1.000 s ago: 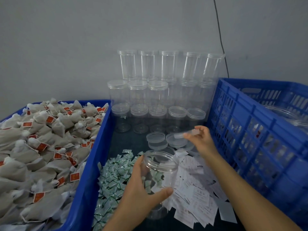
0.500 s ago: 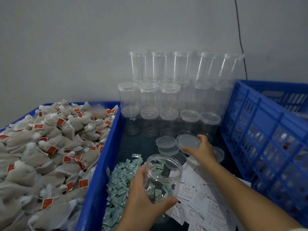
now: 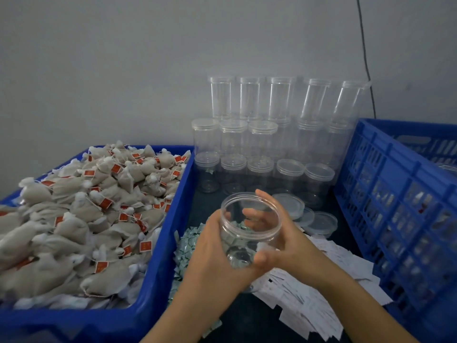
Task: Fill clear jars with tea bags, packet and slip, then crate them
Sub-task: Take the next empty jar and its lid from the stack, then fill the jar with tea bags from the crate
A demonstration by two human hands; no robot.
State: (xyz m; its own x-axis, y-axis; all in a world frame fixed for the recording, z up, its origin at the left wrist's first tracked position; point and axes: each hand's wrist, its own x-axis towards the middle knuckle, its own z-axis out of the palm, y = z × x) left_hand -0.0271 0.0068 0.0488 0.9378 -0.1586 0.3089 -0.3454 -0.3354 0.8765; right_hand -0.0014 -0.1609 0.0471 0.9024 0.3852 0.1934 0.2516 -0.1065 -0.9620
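Observation:
An open clear jar (image 3: 248, 231) with no lid is held above the table between both hands. My left hand (image 3: 212, 253) grips it from the left, thumb across the front. My right hand (image 3: 291, 236) wraps the right side, its fingers showing through the plastic behind the jar. The jar looks empty. Tea bags (image 3: 74, 214) with red tags fill the blue bin (image 3: 164, 258) on the left. Small green packets (image 3: 186, 246) lie heaped under the jar, and white paper slips (image 3: 311, 300) are spread to the right.
Capped clear jars (image 3: 259, 144) are stacked against the wall behind. Loose lids (image 3: 321, 222) lie in front of them. A tall blue slatted crate (image 3: 395, 194) stands on the right.
My right hand set a lid down among the loose lids, then came back and took hold of the jar's right side. The jar rose slightly in my left hand.

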